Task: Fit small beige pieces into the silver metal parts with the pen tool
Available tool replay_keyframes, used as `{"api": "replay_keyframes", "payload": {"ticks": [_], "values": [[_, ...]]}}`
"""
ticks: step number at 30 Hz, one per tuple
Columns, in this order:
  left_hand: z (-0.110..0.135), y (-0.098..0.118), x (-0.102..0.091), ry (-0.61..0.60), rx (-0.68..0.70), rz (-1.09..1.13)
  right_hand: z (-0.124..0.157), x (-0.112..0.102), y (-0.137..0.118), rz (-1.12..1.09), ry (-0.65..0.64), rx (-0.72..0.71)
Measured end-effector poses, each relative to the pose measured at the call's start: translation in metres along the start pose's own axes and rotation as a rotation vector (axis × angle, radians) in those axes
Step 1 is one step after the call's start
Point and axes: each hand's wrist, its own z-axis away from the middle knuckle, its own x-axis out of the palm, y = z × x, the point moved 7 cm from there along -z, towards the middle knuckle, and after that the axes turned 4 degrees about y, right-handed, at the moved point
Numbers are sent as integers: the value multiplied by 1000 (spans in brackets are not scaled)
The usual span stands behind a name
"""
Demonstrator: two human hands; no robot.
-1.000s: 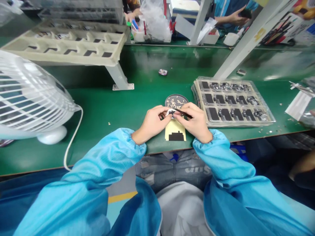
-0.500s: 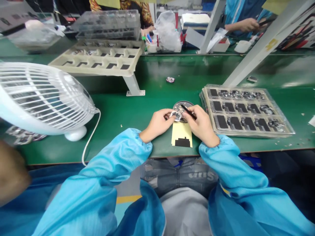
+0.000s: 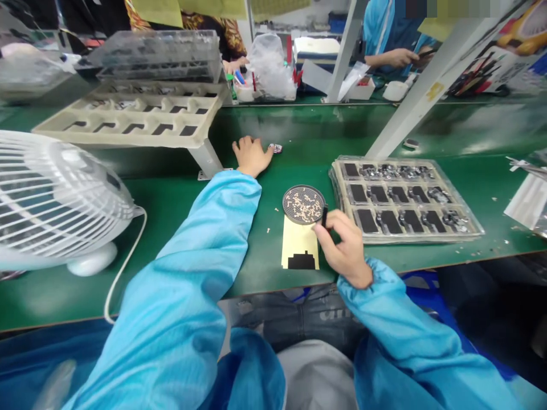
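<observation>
My left hand is stretched far forward on the green belt, fingers curled, next to a small metal part that lies at its fingertips. Whether it still touches the part I cannot make out. My right hand stays near the table's front edge, closed on a thin black tool held upright. Just left of it lie a round dish of tiny pieces and a yellow sheet with a black patch.
A clear tray of black and metal parts lies to the right. A white fan stands at left. A raised beige tray on a white stand sits behind it. Other people's hands work across the far bench.
My left hand left the spot above the yellow sheet and reached forward to the belt, where the small part now lies. My right hand stayed, tool now upright.
</observation>
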Motion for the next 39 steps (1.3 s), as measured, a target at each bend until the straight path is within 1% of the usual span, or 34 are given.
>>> {"api": "replay_keyframes", "payload": {"ticks": [2, 4, 6, 8, 9, 10, 12, 14, 15, 17, 19, 20, 21, 23, 25, 28, 31, 35, 39], "values": [[-6, 16, 18, 0, 44, 36, 18, -2, 10, -88, -45, 159], [-11, 25, 28, 22, 50, 140, 34, 2, 22, -247, -115, 374], [-12, 29, 28, 65, 52, 258, 43, 8, 28, -431, -160, 535], [-4, 33, 17, 73, 79, 344, 44, 12, 28, -552, -172, 609], [6, 36, 9, 60, 99, 381, 42, 13, 27, -583, -170, 620], [20, 39, -2, 42, 118, 424, 40, 14, 26, -598, -162, 618], [59, 47, -27, 8, 148, 558, 34, 14, 26, -597, -115, 585], [107, 52, -48, -100, 142, 741, 30, 15, 27, -576, -63, 536], [131, 54, -56, -186, 141, 819, 29, 17, 28, -565, -50, 519], [174, 56, -64, -373, 145, 902, 29, 23, 32, -558, -61, 508], [204, 57, -68, -534, 227, 840, 30, 29, 35, -555, -100, 518], [214, 57, -69, -588, 295, 772, 31, 31, 36, -549, -115, 519], [220, 58, -70, -620, 367, 697, 31, 32, 37, -542, -123, 516], [225, 60, -71, -636, 473, 585, 32, 33, 38, -531, -127, 507], [225, 61, -71, -634, 499, 551, 34, 33, 38, -519, -125, 508], [225, 63, -72, -637, 475, 543, 34, 31, 37, -493, -134, 509], [227, 61, -72, -630, 433, 540, 29, 25, 28, -490, -107, 451], [226, 55, -69, -617, 375, 566, 17, 8, 16, -400, 64, 283], [223, 53, -67, -588, 312, 608, 11, 2, 8, -250, 193, 109]]}}
